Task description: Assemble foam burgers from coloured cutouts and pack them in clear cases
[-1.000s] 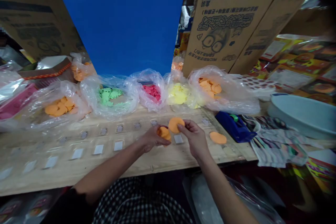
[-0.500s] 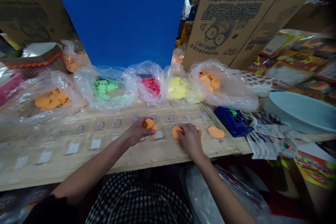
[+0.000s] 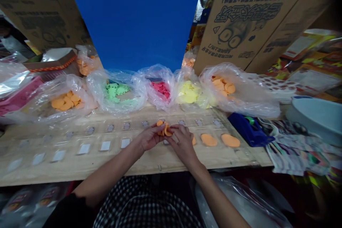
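Note:
My left hand (image 3: 148, 138) is closed around a small stack of orange foam discs (image 3: 164, 129) above a wooden board (image 3: 80, 165). My right hand (image 3: 182, 141) meets it from the right, fingertips pinching at the same stack. Two orange discs (image 3: 208, 139) (image 3: 230, 140) lie flat on the board to the right of my hands, and part of a third shows under my right hand. A row of small white squares (image 3: 105, 145) runs along the board to the left.
Clear plastic bags line the back of the board: orange discs (image 3: 66, 101), green pieces (image 3: 116, 90), pink pieces (image 3: 161, 89), yellow pieces (image 3: 189, 92), more orange discs (image 3: 224, 85). A blue tape dispenser (image 3: 248, 129) and a pale basin (image 3: 317, 117) sit right. Cardboard boxes (image 3: 256, 14) and a blue panel (image 3: 136, 17) stand behind.
My right hand set an orange disc down on the board, then came back left to the stack in my left hand. A further disc now lies on the board.

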`<action>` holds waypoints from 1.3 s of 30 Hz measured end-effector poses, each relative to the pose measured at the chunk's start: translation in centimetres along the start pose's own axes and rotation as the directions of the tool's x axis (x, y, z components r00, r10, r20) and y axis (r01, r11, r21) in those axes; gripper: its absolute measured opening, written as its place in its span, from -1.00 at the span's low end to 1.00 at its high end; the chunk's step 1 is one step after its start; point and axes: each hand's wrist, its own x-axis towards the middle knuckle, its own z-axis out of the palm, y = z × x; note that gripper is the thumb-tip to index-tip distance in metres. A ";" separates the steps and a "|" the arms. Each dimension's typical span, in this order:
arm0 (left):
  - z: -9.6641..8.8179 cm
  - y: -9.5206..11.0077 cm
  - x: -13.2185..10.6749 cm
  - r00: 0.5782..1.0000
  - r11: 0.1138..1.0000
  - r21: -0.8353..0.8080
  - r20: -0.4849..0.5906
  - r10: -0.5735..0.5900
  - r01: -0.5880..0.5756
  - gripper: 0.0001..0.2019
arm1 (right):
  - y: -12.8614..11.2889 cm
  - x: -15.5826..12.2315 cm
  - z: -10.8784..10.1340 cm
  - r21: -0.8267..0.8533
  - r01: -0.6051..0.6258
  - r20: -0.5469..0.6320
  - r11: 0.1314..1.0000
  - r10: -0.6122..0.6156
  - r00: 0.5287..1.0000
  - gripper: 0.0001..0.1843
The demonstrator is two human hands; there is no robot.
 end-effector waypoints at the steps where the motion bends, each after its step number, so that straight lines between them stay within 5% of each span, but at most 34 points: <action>1: 0.0 0.1 -0.1 1.000 1.000 -0.003 0.016 -0.024 0.024 -0.83 | 0.0 0.1 0.0 0.053 -0.003 -0.001 0.999 0.003 1.000 -0.81; 3: -0.2 0.2 -0.4 0.999 0.999 0.004 0.007 -0.054 0.054 -0.83 | 0.4 0.3 -0.1 0.249 -0.084 0.004 0.965 0.086 0.996 -0.82; 8: -0.8 0.8 -1.0 0.995 0.998 0.067 -0.099 0.005 0.002 -0.69 | 1.9 0.7 -0.5 0.628 -0.350 0.129 0.695 0.351 0.927 -0.76; 13: -1.2 0.7 -0.8 0.993 0.990 0.138 -0.118 0.029 -0.012 -0.54 | 1.5 1.0 -0.3 0.622 -0.357 0.168 0.697 0.327 0.930 -0.75; 16: -1.1 0.4 -0.9 0.987 0.939 0.332 -0.098 0.125 -0.086 -0.46 | 0.8 1.2 -0.2 0.596 -0.365 0.171 0.715 0.332 0.928 -0.75; 18: -1.0 0.3 -1.1 0.970 0.818 0.549 -0.052 0.239 -0.172 -0.42 | 0.5 1.3 -0.2 0.605 -0.391 0.169 0.694 0.368 0.914 -0.75; 22: -1.0 0.4 -1.4 0.868 0.408 0.864 0.063 0.492 -0.294 -0.45 | 0.2 1.4 -0.3 0.658 -0.429 0.183 0.619 0.420 0.889 -0.77; 24: -1.1 0.5 -1.4 0.837 0.345 0.886 0.081 0.541 -0.309 -0.52 | 0.2 1.5 -0.3 0.681 -0.434 0.188 0.590 0.432 0.882 -0.78; 32: -2.0 1.7 -1.0 0.940 0.817 0.544 -0.138 0.312 -0.191 -0.74 | 1.2 1.6 -0.8 0.671 -0.468 0.209 0.576 0.458 0.864 -0.76; 39: -4.2 4.2 -2.7 0.931 0.918 0.381 -0.285 0.228 -0.108 -0.72 | 2.6 1.6 -0.6 0.501 -0.446 0.372 0.742 0.280 0.885 -0.72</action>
